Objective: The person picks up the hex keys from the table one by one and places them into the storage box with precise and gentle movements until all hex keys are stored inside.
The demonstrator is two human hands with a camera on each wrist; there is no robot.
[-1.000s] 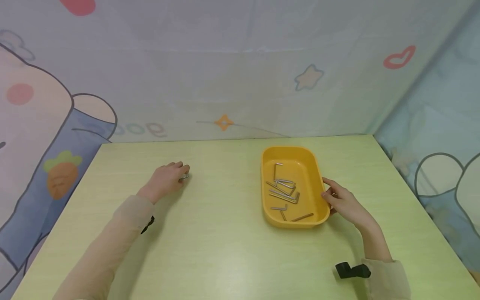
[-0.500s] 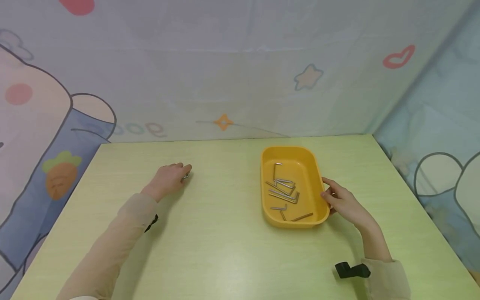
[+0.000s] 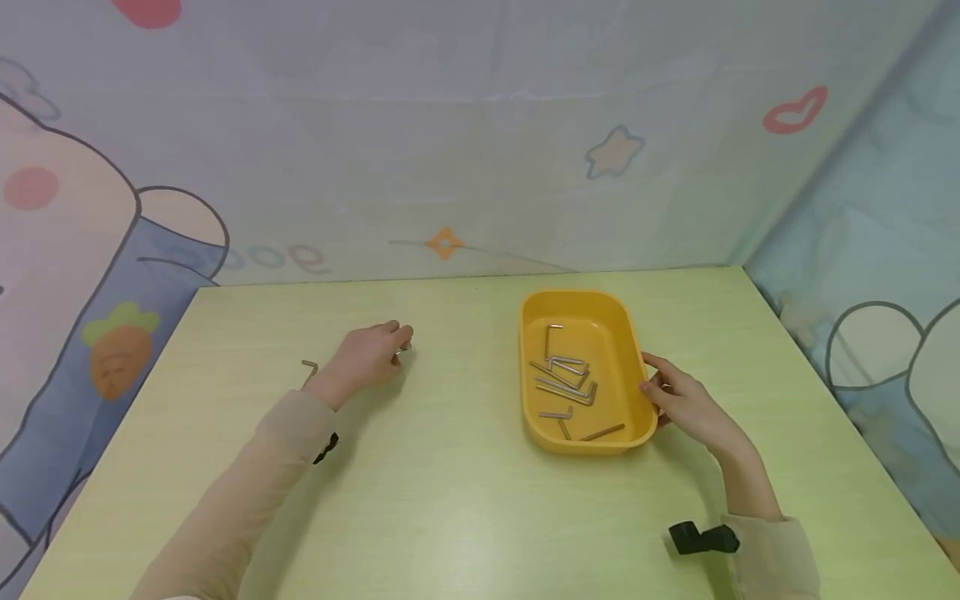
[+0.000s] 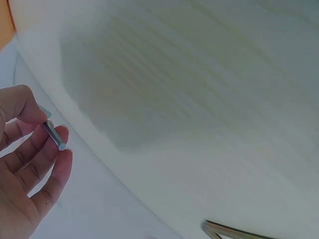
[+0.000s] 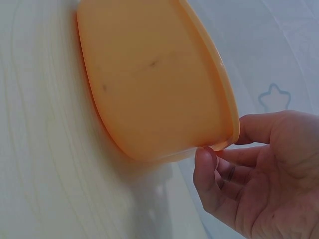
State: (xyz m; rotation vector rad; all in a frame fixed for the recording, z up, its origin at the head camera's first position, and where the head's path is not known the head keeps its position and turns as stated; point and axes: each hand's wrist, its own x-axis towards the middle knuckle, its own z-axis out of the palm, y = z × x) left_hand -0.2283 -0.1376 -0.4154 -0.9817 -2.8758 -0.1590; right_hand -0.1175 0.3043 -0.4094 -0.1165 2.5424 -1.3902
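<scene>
My left hand [image 3: 371,354] hovers over the pale green table [image 3: 450,483], left of the yellow tray [image 3: 632,350]. It pinches a small silver hex key [image 4: 52,133] between thumb and fingertips; in the head view only the key's tip shows past the fingers. My right hand [image 3: 678,400] holds the tray's right rim, thumb on the edge [image 5: 224,142] and fingers curled against the outer wall. Several silver hex keys [image 3: 566,379] lie loose inside the tray.
One more hex key [image 3: 309,367] lies on the table just left of my left wrist, and it shows at the bottom of the left wrist view as a hex key [image 4: 224,230]. A cartoon-printed curtain [image 3: 450,150] backs the table. Black wrist straps [image 3: 701,537] sit on both sleeves.
My left hand has moved right toward the tray with the small hex key in its fingers, uncovering another key on the table behind it. The right hand has stayed on the tray rim.
</scene>
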